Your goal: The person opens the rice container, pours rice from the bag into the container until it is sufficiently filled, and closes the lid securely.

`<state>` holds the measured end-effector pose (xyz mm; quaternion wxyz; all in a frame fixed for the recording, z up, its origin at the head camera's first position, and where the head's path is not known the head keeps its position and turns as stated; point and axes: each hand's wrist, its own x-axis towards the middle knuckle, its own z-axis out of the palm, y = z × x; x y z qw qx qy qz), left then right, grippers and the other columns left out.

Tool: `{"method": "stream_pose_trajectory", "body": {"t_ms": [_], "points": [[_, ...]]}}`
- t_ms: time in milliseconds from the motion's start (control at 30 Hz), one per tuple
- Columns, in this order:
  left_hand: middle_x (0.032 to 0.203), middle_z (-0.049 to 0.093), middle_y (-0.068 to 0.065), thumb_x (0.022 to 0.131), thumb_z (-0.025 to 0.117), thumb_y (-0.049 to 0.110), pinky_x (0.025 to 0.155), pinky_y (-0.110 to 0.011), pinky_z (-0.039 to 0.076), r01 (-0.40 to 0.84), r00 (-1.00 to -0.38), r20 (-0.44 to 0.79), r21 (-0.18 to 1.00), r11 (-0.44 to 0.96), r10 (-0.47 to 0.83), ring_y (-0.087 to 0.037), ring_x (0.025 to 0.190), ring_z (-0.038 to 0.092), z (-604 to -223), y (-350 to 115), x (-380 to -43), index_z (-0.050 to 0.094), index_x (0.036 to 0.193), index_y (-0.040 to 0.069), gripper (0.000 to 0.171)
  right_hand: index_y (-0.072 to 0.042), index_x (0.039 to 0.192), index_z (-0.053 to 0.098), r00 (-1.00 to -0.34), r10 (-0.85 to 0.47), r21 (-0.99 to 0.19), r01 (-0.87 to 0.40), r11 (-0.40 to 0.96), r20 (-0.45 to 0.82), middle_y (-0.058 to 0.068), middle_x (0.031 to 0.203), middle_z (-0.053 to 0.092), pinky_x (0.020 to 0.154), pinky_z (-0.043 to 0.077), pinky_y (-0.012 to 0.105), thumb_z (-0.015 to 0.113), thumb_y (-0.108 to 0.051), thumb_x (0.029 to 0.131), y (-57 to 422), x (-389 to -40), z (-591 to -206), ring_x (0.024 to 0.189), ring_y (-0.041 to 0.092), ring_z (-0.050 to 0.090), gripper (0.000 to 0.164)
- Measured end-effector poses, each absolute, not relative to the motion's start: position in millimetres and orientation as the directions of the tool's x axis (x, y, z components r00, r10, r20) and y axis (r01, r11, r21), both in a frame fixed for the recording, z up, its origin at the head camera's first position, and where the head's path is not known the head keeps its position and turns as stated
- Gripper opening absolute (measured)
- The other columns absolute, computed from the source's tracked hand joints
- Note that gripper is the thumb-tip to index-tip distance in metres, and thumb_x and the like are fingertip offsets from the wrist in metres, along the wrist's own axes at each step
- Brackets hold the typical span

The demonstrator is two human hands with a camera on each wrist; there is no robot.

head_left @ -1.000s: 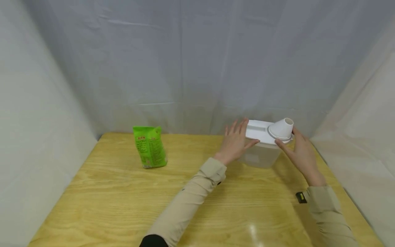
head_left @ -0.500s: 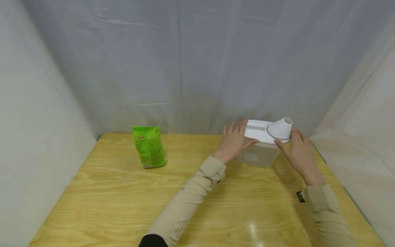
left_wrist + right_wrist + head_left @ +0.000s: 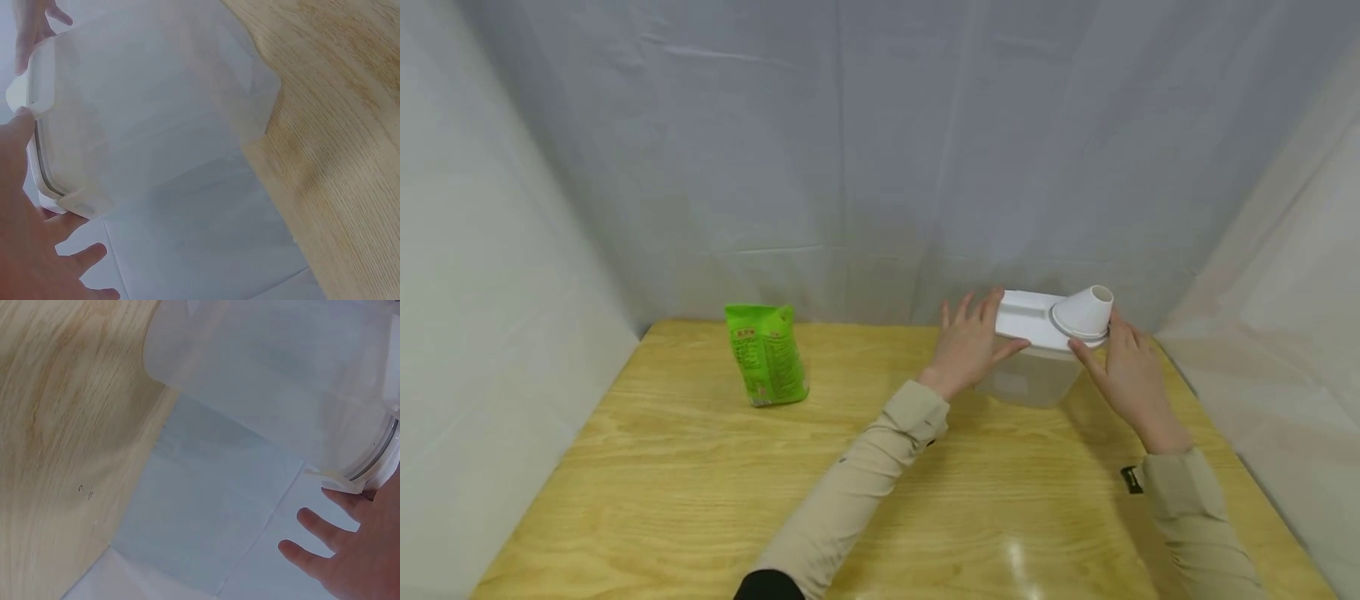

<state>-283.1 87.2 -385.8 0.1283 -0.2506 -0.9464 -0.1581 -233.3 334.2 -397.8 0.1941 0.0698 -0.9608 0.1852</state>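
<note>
A translucent plastic storage container [image 3: 1030, 383] stands upright at the back right of the table. Its white lid [image 3: 1033, 335] carries a cone-shaped white cap [image 3: 1084, 313] at the right end. My left hand [image 3: 964, 346] grips the lid's left end, thumb along the front edge and index finger round the end, other fingers spread. At the opposite end, my right hand [image 3: 1133, 379] holds the lid by the cap, thumb in front and index finger at the side. In the left wrist view, a side clip [image 3: 84, 203] meets my index finger. A flap [image 3: 340, 482] touches my right fingers in the right wrist view.
To the left, a bright green printed bag [image 3: 769, 358] stands upright on the wooden table [image 3: 715, 492]. A grey sheet [image 3: 880, 150] hangs behind the table, and pale sheets enclose both sides. A small black piece [image 3: 1131, 480] shows beside my right cuff.
</note>
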Motion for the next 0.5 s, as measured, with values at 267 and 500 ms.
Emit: {"method": "stream_pose_trajectory", "body": {"t_ms": [267, 500], "points": [[0.162, 0.038, -0.005, 0.096, 0.049, 0.068, 0.120, -0.064, 0.020, 0.511, -0.844, 0.323, 0.241, 0.825, 0.428, -0.034, 0.149, 0.032, -384.8, 86.0, -282.2, 0.023, 0.161, 0.013, 0.089, 0.010, 0.157, 0.012, -0.928, -0.065, -0.366, -0.209, 0.907, 0.367, 0.043, 0.147, 0.034, 0.106, 0.027, 0.073, 0.045, -0.054, 0.105, 334.2, -232.1, -394.5, 0.131, 0.064, 0.031, 0.090], [0.161, 0.039, -0.006, 0.096, 0.051, 0.067, 0.120, -0.064, 0.020, 0.512, -0.844, 0.322, 0.243, 0.824, 0.430, -0.035, 0.150, 0.031, -384.6, 83.5, -281.0, 0.024, 0.160, 0.011, 0.090, 0.010, 0.157, 0.010, -0.933, -0.072, -0.380, -0.213, 0.900, 0.352, 0.043, 0.149, 0.031, 0.108, 0.026, 0.073, 0.047, -0.054, 0.104, 332.5, -231.9, -393.1, 0.133, 0.064, 0.030, 0.091]]}}
